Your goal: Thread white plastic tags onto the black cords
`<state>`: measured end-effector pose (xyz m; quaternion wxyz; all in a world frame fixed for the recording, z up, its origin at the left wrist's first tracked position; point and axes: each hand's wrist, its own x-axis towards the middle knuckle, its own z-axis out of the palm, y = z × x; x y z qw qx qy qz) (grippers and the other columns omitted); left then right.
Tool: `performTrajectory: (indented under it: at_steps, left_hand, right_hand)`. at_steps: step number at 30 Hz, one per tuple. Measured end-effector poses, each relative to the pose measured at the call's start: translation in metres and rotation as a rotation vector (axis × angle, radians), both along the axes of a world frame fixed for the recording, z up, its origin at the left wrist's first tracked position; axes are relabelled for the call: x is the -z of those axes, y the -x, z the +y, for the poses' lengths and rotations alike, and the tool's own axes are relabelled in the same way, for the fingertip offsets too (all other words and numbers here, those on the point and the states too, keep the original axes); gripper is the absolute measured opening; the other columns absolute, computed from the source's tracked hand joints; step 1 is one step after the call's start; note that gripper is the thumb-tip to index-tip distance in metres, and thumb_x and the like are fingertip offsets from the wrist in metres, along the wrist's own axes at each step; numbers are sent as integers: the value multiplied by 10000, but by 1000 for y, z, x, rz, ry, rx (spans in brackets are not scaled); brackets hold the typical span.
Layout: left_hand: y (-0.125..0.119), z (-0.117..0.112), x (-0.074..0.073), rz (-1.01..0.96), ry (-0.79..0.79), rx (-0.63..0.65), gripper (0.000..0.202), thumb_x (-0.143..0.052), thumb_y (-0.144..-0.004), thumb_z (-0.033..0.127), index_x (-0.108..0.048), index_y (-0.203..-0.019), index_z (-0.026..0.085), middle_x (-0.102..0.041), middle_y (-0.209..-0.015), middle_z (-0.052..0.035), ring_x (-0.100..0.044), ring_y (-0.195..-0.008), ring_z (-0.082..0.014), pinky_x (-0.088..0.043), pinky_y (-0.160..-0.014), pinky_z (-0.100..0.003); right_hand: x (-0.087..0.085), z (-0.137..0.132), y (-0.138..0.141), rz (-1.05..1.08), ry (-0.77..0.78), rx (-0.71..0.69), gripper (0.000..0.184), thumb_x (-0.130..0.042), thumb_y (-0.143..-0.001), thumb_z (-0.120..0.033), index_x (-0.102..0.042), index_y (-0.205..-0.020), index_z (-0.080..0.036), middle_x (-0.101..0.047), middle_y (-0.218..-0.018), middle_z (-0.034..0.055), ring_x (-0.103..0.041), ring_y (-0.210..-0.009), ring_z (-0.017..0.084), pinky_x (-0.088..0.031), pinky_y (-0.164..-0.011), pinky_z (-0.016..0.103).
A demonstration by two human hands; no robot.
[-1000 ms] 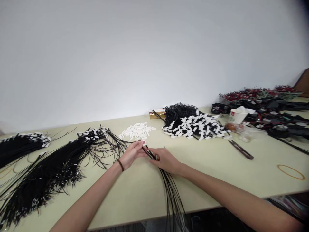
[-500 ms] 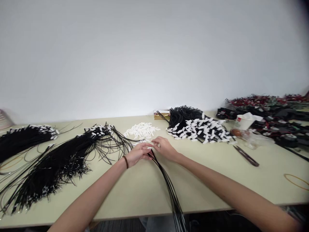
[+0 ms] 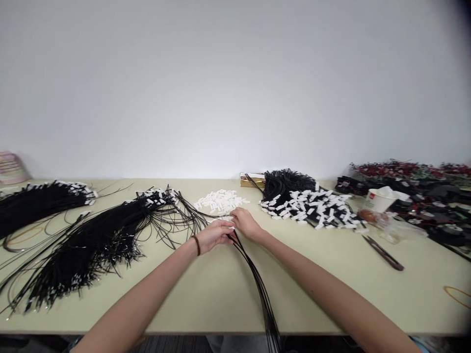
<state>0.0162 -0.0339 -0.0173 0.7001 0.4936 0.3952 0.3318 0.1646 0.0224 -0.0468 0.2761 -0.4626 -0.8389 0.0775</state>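
My left hand point(image 3: 216, 235), with a brown band at its wrist, is closed around the upper end of a bundle of black cables point(image 3: 257, 282). The cables curve down over the front table edge. Close against it, my right hand point(image 3: 245, 223) pinches at the cable ends; what lies between its fingertips is too small and covered to make out. Just behind both hands lies a heap of small white connector housings point(image 3: 221, 200). Loose black wires point(image 3: 184, 223) run from the left pile up to my left hand.
Piles of black cables point(image 3: 91, 245) with white ends lie at left. On the right are cables with white connectors point(image 3: 316, 208), a small gold box point(image 3: 252, 180), a paper cup point(image 3: 380, 200), dark thread snips point(image 3: 383, 253) and a yellow rubber band point(image 3: 456, 295). Red and black wiring point(image 3: 412, 171) is piled far right.
The camera view has shifted a little, so the table's things sit slightly farther right. My hands stay together at the cable ends, the right fingers drawn in closer to the left hand.
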Motion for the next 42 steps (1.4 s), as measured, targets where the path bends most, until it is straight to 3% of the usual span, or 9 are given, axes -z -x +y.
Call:
performTrajectory:
  at_steps: [5, 8, 11, 15, 21, 30, 42]
  left_hand:
    - [1, 0, 0, 41, -22, 16, 208, -651, -711, 247, -598, -847, 100, -650, -706, -79, -624, -656, -135, -473, -637, -238]
    - [-1, 0, 0, 42, -25, 14, 219, -670, -693, 260, -610, -823, 93, -651, -719, -83, -622, -647, -131, -469, -623, -232]
    - [-4, -2, 0, 10, -21, -16, 178, -666, -694, 221, -613, -801, 89, -640, -699, -69, -614, -619, -124, -470, -603, -228]
    - [-9, -6, -2, -59, -8, -59, 106, -625, -721, 163, -605, -798, 93, -640, -726, -67, -619, -636, -130, -486, -629, -241]
    - [-16, -13, -6, -96, 1, -68, 89, -608, -742, 176, -588, -790, 103, -641, -758, -83, -610, -691, -138, -499, -675, -275]
    - [-16, -14, -4, -2, -41, -10, 231, -655, -710, 314, -567, -796, 118, -621, -727, -51, -590, -616, -119, -443, -563, -221]
    - [-18, -17, -7, 12, -108, 35, 296, -667, -687, 385, -538, -743, 124, -561, -707, -24, -529, -639, -91, -376, -551, -195]
  right_hand:
    - [-6, -17, -16, 46, 36, -2, 331, -429, -797, -55, -600, -1071, -122, -567, -924, 102, -519, -897, 188, -389, -833, 307]
    - [-13, -32, -31, 111, 72, -2, 308, -413, -828, -118, -608, -1065, -152, -575, -901, 82, -538, -855, 171, -412, -800, 305]
    - [-21, -48, -42, 412, 249, -51, 258, -456, -811, -193, -597, -1025, -161, -578, -832, 44, -556, -766, 145, -447, -717, 281]
    - [-25, -62, -44, 892, 544, -62, 261, -643, -683, -288, -560, -898, -164, -584, -722, -4, -579, -685, 126, -468, -693, 273]
    - [-19, -66, -39, 1085, 754, -14, 349, -748, -570, -394, -556, -717, -143, -636, -645, 21, -579, -597, 106, -462, -647, 249]
    - [-27, -72, -39, 1112, 685, 25, 359, -703, -618, -461, -560, -634, -132, -630, -622, 18, -558, -525, 89, -424, -536, 219]
    - [-21, -76, -30, 1039, 550, 3, 355, -641, -684, -475, -522, -604, -151, -582, -573, -4, -506, -503, 87, -406, -515, 228]
